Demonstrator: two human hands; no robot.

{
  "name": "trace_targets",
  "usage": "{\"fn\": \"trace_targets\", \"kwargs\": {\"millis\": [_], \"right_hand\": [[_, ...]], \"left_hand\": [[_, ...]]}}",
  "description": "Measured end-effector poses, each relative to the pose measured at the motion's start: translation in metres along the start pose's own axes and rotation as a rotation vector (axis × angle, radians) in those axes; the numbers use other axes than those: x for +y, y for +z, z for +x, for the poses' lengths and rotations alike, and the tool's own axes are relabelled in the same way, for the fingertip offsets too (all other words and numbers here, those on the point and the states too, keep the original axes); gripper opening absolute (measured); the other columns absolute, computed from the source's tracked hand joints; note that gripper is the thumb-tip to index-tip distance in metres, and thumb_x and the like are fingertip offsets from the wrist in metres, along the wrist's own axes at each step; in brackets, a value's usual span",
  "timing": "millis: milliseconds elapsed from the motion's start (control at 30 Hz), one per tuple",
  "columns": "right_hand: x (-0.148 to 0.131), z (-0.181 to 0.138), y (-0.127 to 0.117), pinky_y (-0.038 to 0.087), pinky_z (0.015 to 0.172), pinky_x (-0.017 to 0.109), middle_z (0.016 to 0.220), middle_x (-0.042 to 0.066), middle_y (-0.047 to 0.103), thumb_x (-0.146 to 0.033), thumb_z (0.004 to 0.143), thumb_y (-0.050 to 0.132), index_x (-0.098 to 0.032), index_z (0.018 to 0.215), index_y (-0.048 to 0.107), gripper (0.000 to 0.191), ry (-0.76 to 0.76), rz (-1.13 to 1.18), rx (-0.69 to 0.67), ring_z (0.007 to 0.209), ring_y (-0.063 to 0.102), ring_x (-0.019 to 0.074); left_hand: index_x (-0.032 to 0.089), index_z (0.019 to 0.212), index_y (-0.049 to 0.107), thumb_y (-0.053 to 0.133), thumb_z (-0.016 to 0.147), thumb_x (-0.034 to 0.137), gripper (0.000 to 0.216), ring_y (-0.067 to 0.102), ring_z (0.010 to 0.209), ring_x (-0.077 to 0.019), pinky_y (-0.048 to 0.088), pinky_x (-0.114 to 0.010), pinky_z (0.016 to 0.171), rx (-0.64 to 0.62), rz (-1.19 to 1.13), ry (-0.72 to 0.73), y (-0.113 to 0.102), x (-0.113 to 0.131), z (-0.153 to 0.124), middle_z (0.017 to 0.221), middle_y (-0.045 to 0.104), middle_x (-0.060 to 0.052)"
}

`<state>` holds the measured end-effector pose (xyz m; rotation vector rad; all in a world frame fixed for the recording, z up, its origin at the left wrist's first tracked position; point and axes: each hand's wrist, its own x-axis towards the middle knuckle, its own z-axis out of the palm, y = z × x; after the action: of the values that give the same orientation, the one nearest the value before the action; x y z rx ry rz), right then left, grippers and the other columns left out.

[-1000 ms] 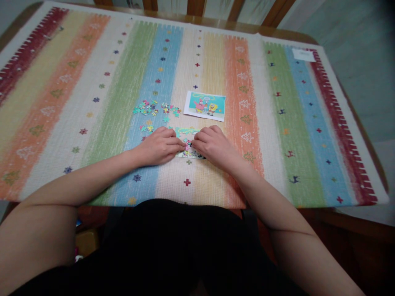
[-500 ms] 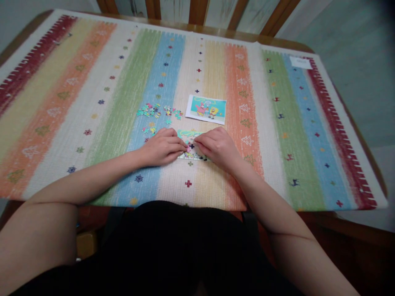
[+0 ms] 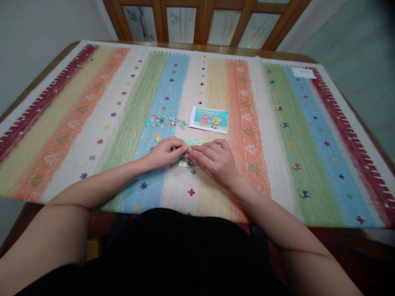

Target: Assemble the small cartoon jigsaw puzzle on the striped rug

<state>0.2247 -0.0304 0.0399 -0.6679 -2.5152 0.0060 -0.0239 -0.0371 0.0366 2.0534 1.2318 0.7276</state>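
Observation:
Over the partly joined jigsaw puzzle (image 3: 184, 163), my left hand (image 3: 166, 152) and my right hand (image 3: 216, 160) meet at the fingertips. Both are closed in a pinch around a small pale jigsaw piece (image 3: 189, 149), mostly covered by the fingers. Below them, the puzzle shows a green top strip and a darker, coloured lower part; my hands hide much of its middle and right side. Just beyond lies the printed reference picture (image 3: 211, 120) with cartoon figures on a turquoise ground.
Loose jigsaw pieces (image 3: 156, 121) lie in a cluster beyond my left hand, with a few more (image 3: 155, 139) nearer to it. A striped tablecloth (image 3: 123, 123) covers the table. A white paper slip (image 3: 304, 73) lies at the far right; wooden panelled doors (image 3: 200, 24) stand behind.
My hands have come together, fingertips now touching above the puzzle, where they were slightly apart before. The camera view has tilted up, showing more of the doors.

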Motion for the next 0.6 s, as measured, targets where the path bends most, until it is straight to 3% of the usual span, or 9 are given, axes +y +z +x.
{"fn": "trace_targets", "kwargs": {"millis": [133,300,400,500,600], "right_hand": [[0.003,-0.002,-0.004,0.038,0.094,0.043,0.121,0.004,0.081,-0.024,0.11,0.061,-0.027,0.123,0.076,0.02,0.038,0.021,0.028,0.104,0.069,0.0228],[0.01,-0.004,-0.006,0.039,0.089,0.042,0.113,0.004,0.082,-0.024,0.11,0.06,-0.024,0.117,0.076,0.017,0.045,0.039,0.097,0.098,0.069,0.0222],[0.014,-0.006,-0.007,0.038,0.089,0.043,0.113,0.004,0.082,-0.023,0.11,0.061,-0.025,0.115,0.077,0.017,0.072,0.048,0.075,0.097,0.069,0.0228],[0.016,-0.006,-0.008,0.039,0.088,0.043,0.114,0.004,0.082,-0.022,0.109,0.06,-0.026,0.115,0.077,0.018,0.089,0.053,0.067,0.098,0.069,0.0233],[0.017,-0.006,-0.011,0.04,0.088,0.043,0.113,0.004,0.082,-0.022,0.109,0.059,-0.025,0.115,0.077,0.019,0.093,0.046,0.087,0.098,0.07,0.0233]], "left_hand": [[0.021,0.081,0.073,0.057,0.1,0.049,0.037,0.065,0.088,-0.0216,0.05,-0.042,0.095,0.047,0.221,0.001,-0.041,-0.028,0.011,0.083,0.074,-0.005],[0.022,0.079,0.069,0.066,0.092,0.054,0.034,0.06,0.082,-0.0225,0.047,-0.042,0.09,0.017,0.448,-0.118,-0.083,-0.071,0.017,0.08,0.068,-0.006],[0.022,0.08,0.065,0.062,0.095,0.054,0.036,0.057,0.081,-0.0233,0.047,-0.041,0.086,0.13,0.534,-0.238,-0.092,-0.084,0.019,0.08,0.063,-0.007],[0.022,0.093,0.067,0.06,0.097,0.05,0.03,0.058,0.096,-0.0281,0.048,-0.046,0.094,0.276,0.632,-0.311,-0.095,-0.092,0.022,0.092,0.064,-0.01],[0.021,0.103,0.069,0.065,0.095,0.049,0.03,0.056,0.108,-0.0321,0.047,-0.05,0.102,0.284,0.668,-0.35,-0.095,-0.099,0.028,0.104,0.064,-0.013]]}}
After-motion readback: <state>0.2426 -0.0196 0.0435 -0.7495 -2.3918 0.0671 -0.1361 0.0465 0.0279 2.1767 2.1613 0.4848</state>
